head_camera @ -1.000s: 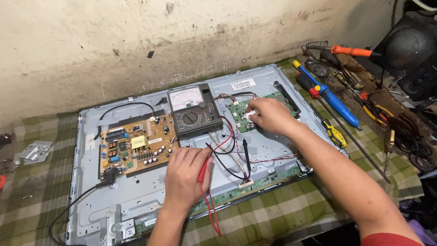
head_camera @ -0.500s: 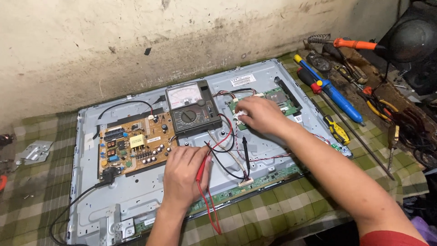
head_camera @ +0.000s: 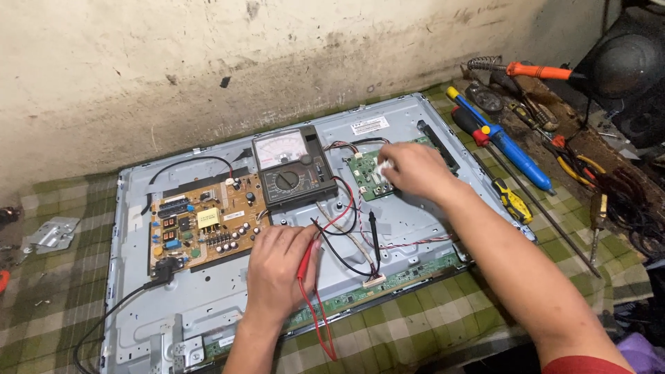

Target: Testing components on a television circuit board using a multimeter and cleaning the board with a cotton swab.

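Since the earlier frame our right hand [head_camera: 410, 170] shifted slightly toward 9 o'clock, fingers pinching on the green board [head_camera: 370, 176]; our left hand [head_camera: 280, 266] grips the red probe [head_camera: 305, 260]; the black probe [head_camera: 373, 232] lies unused; metering unfinished.

Stained, flaking plaster wall [head_camera: 208, 62] behind; green checked cloth [head_camera: 429, 325] over work surface; dim light.

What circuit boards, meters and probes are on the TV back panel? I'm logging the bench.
Brown power board: 1
Green main board: 1
Analog multimeter: 1
Red probe, in left hand: 1
Black probe: 1
Total: 5
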